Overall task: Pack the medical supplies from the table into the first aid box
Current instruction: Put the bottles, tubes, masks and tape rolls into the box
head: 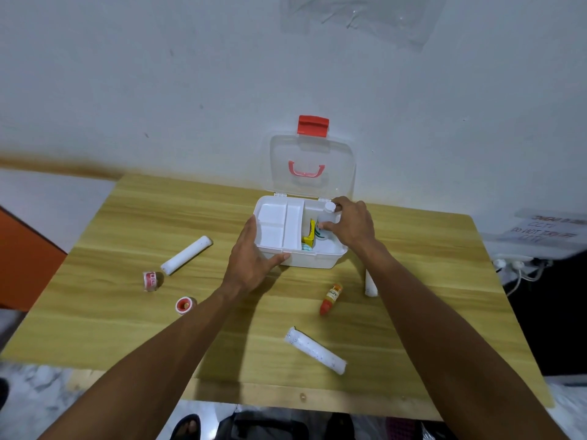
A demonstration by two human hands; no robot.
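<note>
Over box point(313, 262), right grip point(351, 222) clasping bottle point(327, 217)

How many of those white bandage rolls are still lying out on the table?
3. One bandage roll lies left of the first aid box, one near the table's front edge, and one is partly hidden behind the right forearm. Others may be hidden.

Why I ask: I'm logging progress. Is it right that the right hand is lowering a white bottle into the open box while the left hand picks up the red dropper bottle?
Not quite. In the head view the left hand steadies the first aid box at its front-left corner; the red dropper bottle lies untouched on the table. The right hand does hold the white bottle in the box.
</note>
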